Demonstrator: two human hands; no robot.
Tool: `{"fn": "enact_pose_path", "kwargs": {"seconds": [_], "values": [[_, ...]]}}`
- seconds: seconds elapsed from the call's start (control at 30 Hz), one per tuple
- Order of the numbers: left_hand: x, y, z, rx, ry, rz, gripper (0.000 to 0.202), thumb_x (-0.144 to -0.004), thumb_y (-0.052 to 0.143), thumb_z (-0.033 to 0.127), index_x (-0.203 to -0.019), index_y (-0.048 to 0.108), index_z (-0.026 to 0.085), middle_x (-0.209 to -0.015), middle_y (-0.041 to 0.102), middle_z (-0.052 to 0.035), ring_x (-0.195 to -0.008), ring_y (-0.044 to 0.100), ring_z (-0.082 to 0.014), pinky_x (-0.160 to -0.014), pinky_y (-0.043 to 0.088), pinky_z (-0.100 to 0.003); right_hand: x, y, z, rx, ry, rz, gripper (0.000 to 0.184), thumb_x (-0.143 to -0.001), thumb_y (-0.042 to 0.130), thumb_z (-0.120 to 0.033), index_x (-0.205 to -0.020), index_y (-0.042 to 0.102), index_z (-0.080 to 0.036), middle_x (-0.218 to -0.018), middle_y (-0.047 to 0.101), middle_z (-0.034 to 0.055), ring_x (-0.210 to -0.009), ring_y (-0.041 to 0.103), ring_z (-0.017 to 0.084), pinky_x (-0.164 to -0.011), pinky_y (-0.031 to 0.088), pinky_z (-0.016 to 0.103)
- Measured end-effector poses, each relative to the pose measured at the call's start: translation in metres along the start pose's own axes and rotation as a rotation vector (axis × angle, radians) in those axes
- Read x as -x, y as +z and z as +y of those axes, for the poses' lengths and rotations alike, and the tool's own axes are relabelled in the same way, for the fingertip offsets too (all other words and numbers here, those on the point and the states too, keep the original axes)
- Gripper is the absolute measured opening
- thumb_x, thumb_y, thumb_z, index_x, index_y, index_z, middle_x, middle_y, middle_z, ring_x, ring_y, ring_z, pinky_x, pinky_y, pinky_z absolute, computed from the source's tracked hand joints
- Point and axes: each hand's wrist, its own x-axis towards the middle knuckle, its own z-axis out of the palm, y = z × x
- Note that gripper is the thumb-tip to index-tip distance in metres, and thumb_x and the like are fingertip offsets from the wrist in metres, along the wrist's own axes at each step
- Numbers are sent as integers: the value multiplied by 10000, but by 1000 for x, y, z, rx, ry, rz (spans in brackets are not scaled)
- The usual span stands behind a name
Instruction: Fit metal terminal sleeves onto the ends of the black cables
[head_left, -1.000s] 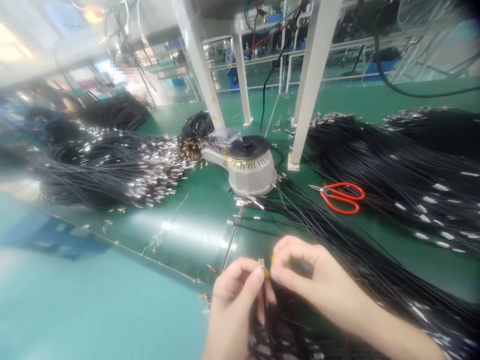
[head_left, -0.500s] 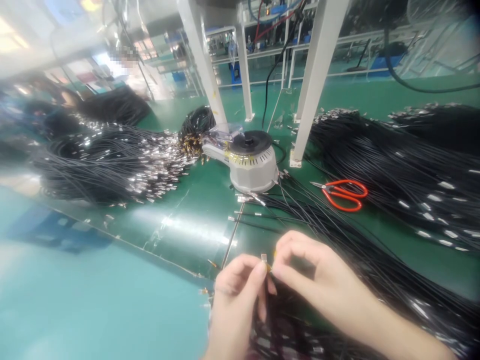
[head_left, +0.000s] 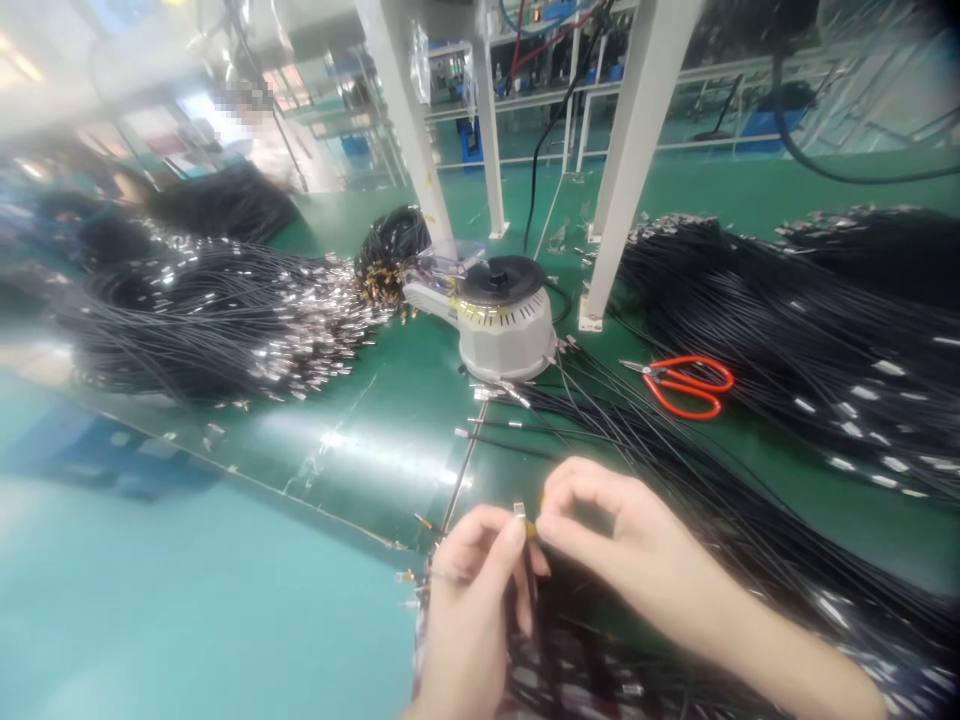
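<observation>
Between its thumb and fingers, my left hand grips a black cable by its end, and the silver connector pokes up above the thumb. A small piece of yellow tape shows at the cable just below that connector. Close on the right, my right hand is closed in a pinch at the tape; a bit of yellow also shows by its fingertips. Beyond the hands stands a white round tape dispenser with a black disc on top and yellow strips around its rim.
Red-handled scissors lie on the green table at right. Bundles of black cables spread along the right side, with another heap of cables at left. White posts rise behind the dispenser. A person is at the far left.
Both hands have shifted slightly left in the view, with the cable end still in the left. The yellow tape below the connector shows a little more. The right hand keeps its pinch.
</observation>
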Motion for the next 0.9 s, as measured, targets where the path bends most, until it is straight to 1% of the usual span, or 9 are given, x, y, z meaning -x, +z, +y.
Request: {"fn": "enact_pose_path", "kwargs": {"seconds": [0.13,0.2,0.27,0.4,0.57,0.67,0.73,0.83,0.9], "values": [[0,-1,1,-35,0,-4,270,-840,679,355,-667,612,158,-568,585,23,-412,454,-60,-396,347,-173,4,1,-4,150,-25,59,212,-849,594,-168,-645,550,-208,-800,604,-26,-777,576,148,-727,421,278],[0,0,1,-41,-3,2,268,-841,676,346,-664,607,157,-582,609,13,-412,464,-63,-402,350,-179,2,0,-1,109,3,54,218,-848,595,-183,-638,541,-205,-792,597,-25,-770,571,150,-728,419,282],[-1,0,1,-24,-3,12,261,-846,670,332,-668,600,154,-583,626,7,-408,460,-62,-405,338,-181,-2,0,5,0,42,23,227,-849,602,-204,-631,537,-201,-774,585,-24,-764,565,149,-736,423,279],[-3,2,2,53,-35,-8,256,-843,672,326,-674,585,155,-560,605,17,-404,438,-57,-411,313,-180,-9,0,12,-123,70,-12,222,-843,628,-234,-637,555,-194,-756,581,-20,-772,555,154,-745,421,276],[-4,2,8,125,-143,-62,275,-844,676,356,-689,575,152,-537,550,24,-444,403,-60,-430,285,-177,-7,-2,10,-125,64,-25,196,-850,631,-234,-666,580,-193,-778,605,-20,-792,574,154,-768,426,278],[-2,0,11,142,-170,-92,260,-833,686,399,-788,603,156,-543,557,21,-464,400,-65,-453,288,-178,-6,-2,10,-89,48,-23,194,-858,635,-236,-674,589,-194,-794,621,-21,-808,591,153,-784,432,279],[-1,-2,11,152,-177,-121,273,-778,745,395,-835,608,166,-563,568,23,-481,409,-69,-466,297,-178,-6,-2,10,-79,29,-24,192,-860,636,-229,-677,591,-195,-803,627,-21,-816,596,153,-790,436,279],[0,-5,9,143,-186,-141,272,-691,822,312,-767,604,167,-583,561,29,-507,432,-71,-476,309,-176,-5,-2,12,-86,24,-17,180,-855,642,-208,-682,591,-198,-817,628,-24,-826,596,151,-792,434,275],[-1,-7,7,113,-191,-124,238,-702,806,267,-698,595,159,-570,562,27,-495,434,-68,-470,304,-178,-4,-2,12,-93,25,-14,180,-854,641,-191,-682,588,-200,-819,621,-27,-824,594,146,-792,431,271]]}}
